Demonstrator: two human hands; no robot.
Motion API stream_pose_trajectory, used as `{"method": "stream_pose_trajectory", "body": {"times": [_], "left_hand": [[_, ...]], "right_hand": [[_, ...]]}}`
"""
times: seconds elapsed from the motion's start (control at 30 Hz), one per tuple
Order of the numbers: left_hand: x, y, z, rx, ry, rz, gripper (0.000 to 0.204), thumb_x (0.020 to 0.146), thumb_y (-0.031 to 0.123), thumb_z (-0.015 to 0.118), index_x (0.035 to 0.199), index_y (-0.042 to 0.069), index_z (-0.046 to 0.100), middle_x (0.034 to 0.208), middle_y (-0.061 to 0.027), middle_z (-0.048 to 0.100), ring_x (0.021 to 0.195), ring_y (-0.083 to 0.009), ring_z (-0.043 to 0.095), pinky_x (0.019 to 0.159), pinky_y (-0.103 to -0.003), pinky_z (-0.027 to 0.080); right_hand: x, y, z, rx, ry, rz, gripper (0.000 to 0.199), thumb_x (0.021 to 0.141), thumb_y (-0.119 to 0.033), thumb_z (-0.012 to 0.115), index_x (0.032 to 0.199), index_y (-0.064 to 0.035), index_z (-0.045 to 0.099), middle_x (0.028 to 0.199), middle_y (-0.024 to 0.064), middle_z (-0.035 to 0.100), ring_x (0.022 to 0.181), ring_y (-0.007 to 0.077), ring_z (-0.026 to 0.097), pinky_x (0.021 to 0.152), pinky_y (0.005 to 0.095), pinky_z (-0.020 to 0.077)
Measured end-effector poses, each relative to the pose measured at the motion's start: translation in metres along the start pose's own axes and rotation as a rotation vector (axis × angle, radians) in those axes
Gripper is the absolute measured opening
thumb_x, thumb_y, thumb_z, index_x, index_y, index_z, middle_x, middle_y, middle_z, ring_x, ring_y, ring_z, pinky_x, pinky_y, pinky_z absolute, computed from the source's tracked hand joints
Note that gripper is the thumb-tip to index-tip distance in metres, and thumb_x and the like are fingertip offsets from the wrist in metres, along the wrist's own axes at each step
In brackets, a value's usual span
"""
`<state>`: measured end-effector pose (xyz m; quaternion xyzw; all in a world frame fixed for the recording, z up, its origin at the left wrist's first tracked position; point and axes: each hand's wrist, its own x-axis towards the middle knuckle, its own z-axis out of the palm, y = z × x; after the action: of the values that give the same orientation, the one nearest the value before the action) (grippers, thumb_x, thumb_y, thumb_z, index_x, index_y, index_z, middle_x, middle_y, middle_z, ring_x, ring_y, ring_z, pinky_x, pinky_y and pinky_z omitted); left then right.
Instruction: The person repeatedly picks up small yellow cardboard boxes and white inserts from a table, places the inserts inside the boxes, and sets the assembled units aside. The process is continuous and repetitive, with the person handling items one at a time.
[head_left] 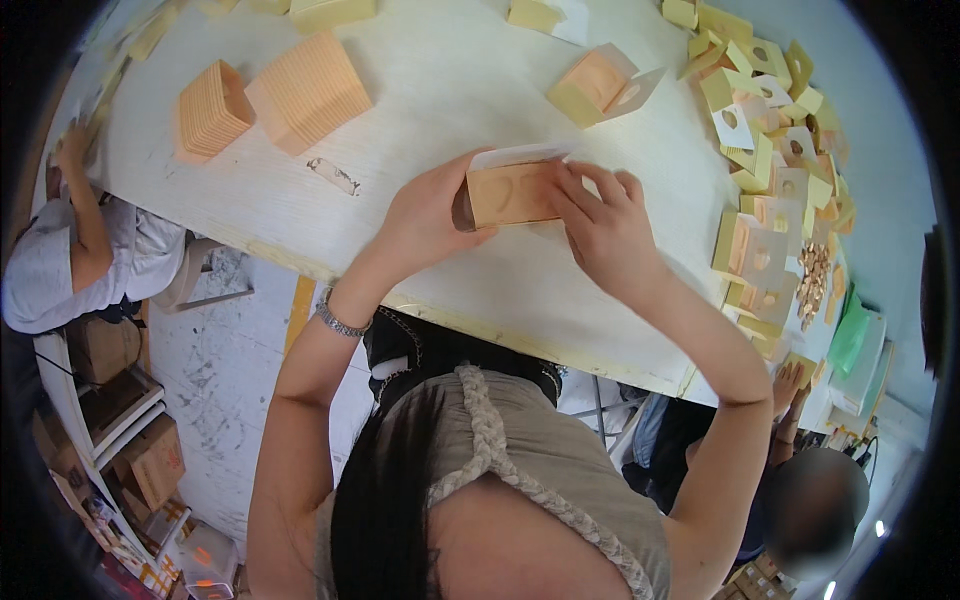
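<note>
Above the near part of the table, a small open box (488, 207) with a peach insert is gripped in my left hand (425, 218), fingers behind it and thumb along its lower edge. Its white lid flap (515, 155) stands raised at the back. My right hand (615, 238) has its fingers bent together at the box's right end, over the insert; the fingertips are partly hidden there. Beyond my hands lies another open yellow box (575, 105) with a peach insert. Two stacks of nested peach inserts, a smaller one (210, 115) and a larger one (315, 90), lie to the left.
Many yellow boxes (735, 245) are piled along the table's right side, beside a heap of small copper-coloured pieces (812, 285). A green bag (850, 330) lies past them. Co-workers sit at left (90, 245) and lower right (790, 440). A small printed strip (333, 176) rests on the white table (430, 90).
</note>
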<state>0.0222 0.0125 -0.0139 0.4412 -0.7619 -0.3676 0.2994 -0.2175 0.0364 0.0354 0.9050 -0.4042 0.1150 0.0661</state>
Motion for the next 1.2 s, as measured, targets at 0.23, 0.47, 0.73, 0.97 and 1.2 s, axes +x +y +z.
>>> {"method": "stream_pose_trajectory", "body": {"times": [0.23, 0.47, 0.73, 0.97, 1.2], "left_hand": [[0.003, -0.005, 0.004, 0.029, 0.001, 0.029, 0.065, 0.067, 0.017, 0.084, 0.121, 0.003, 0.052, 0.105, -0.0145, 0.065, 0.088, -0.0304, 0.067, 0.077, -0.036, 0.055], [0.005, 0.001, 0.006, 0.089, -0.02, 0.128, 0.069, 0.068, 0.016, 0.083, 0.126, 0.0, 0.049, 0.11, -0.0185, 0.063, 0.099, -0.0329, 0.063, 0.081, -0.037, 0.053], [0.0, -0.026, 0.012, -0.478, 0.243, 0.091, 0.095, 0.08, 0.016, 0.074, 0.154, 0.008, 0.016, 0.146, -0.0178, 0.036, 0.132, -0.0315, 0.043, 0.109, -0.042, 0.038], [0.002, -0.036, 0.0, -0.628, 0.358, 0.013, 0.085, 0.089, 0.003, 0.063, 0.156, 0.009, 0.012, 0.15, -0.0161, 0.03, 0.134, -0.0278, 0.039, 0.113, -0.042, 0.033], [0.004, -0.022, 0.007, -0.342, 0.285, 0.022, 0.08, 0.086, -0.001, 0.062, 0.153, 0.008, 0.02, 0.148, -0.0149, 0.035, 0.131, -0.0256, 0.045, 0.105, -0.038, 0.043]], "right_hand": [[-0.007, -0.012, 0.009, -0.063, -0.134, 0.002, 0.037, 0.073, -0.009, 0.064, 0.108, 0.0028, 0.068, 0.117, 0.0116, 0.065, 0.119, 0.0212, 0.052, 0.097, 0.0431, 0.0377], [0.001, -0.01, 0.024, 0.109, -0.002, 0.03, 0.038, 0.069, -0.018, 0.074, 0.103, -0.0017, 0.069, 0.12, 0.0073, 0.065, 0.118, 0.0196, 0.052, 0.099, 0.0447, 0.0375], [0.023, -0.011, 0.026, 0.199, 0.353, 0.19, 0.023, 0.068, -0.025, 0.082, 0.081, -0.0074, 0.072, 0.132, 0.0087, 0.06, 0.126, 0.0242, 0.048, 0.1, 0.0492, 0.0342], [0.042, 0.063, 0.006, 0.4, -0.082, 0.774, 0.021, 0.075, -0.027, 0.081, 0.091, -0.0126, 0.076, 0.148, 0.0154, 0.045, 0.128, 0.0329, 0.051, 0.103, 0.0527, 0.0299], [-0.007, 0.119, -0.019, -0.792, 0.321, 0.945, 0.033, 0.077, -0.033, 0.076, 0.102, -0.0119, 0.072, 0.135, 0.0086, 0.058, 0.12, 0.0301, 0.054, 0.096, 0.0517, 0.0397]]}}
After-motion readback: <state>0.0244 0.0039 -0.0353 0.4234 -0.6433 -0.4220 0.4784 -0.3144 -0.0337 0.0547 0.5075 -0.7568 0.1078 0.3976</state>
